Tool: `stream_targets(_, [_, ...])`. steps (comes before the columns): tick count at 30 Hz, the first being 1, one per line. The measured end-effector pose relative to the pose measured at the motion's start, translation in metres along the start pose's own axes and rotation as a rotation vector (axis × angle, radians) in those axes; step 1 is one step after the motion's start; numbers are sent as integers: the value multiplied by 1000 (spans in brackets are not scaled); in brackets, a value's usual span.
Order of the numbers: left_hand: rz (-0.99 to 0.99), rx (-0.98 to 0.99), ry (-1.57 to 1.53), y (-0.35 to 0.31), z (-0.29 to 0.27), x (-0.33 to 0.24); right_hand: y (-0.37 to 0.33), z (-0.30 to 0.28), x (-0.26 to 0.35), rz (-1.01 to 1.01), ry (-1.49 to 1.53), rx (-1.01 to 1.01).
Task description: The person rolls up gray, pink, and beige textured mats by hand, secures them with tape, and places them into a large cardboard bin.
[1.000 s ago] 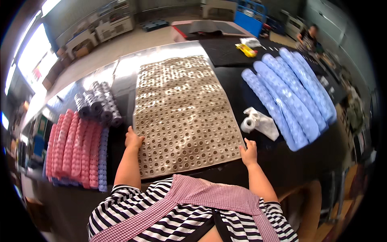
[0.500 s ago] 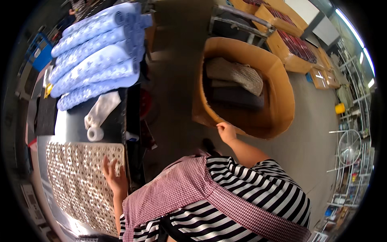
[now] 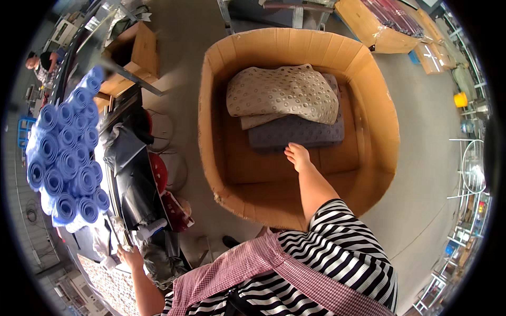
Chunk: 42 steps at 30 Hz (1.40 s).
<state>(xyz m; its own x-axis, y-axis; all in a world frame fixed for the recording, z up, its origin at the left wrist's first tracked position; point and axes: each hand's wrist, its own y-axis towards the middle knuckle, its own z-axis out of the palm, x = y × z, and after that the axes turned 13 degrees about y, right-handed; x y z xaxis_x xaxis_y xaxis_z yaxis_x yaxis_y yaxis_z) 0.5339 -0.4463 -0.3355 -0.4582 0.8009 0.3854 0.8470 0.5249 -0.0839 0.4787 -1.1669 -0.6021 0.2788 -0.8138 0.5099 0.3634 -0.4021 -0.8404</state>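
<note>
My right hand [image 3: 298, 155] reaches into a large open cardboard box [image 3: 380, 131]. Its fingers are stretched out and hold nothing, just before the near edge of a dark grey mat [image 3: 298, 132] with a dimpled surface. On top of that lies a folded beige mat [image 3: 282, 95] with rows of round holes. At the lower left, my left hand [image 3: 130, 257] rests at the table edge with its fingers extended and nothing in them. Near it, a beige holed mat [image 3: 108, 279] lies spread on the table, with a white roll [image 3: 108, 262] beside its far end.
Blue rolled mats [image 3: 66, 152] are piled on the table at left. Black sheeting [image 3: 134, 189] hangs at its side, near red stools [image 3: 158, 171]. Filled cartons [image 3: 379, 26] stand at the far right, wire racks [image 3: 474, 166] along the right. Another person [image 3: 45, 68] is far left.
My view has swung toward the box. My right hand has left the box's near rim and moved inside it. My left hand has shifted from the spread mat to the table edge.
</note>
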Motion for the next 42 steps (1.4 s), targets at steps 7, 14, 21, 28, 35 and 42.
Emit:
stream_targets(7, [-114, 142, 187, 10, -15, -27, 133, 65, 62, 34, 572, 12])
stream_targets(14, [-132, 264, 86, 11, -29, -26, 212, 110, 98, 31, 878, -301])
stream_targets(21, [-122, 306, 86, 17, -24, -38, 186, 99, 112, -174, 734, -232])
stream_targets(28, [-54, 284, -68, 28, 6, 16, -1, 116, 210, -740, 367, 198])
stream_targets(35, [26, 315, 22, 20, -17, -10, -212, 54, 256, -845, -306, 539])
stream_targets(42, [82, 149, -80, -7, -58, -28, -443, 69, 257, -896, -1411, 579])
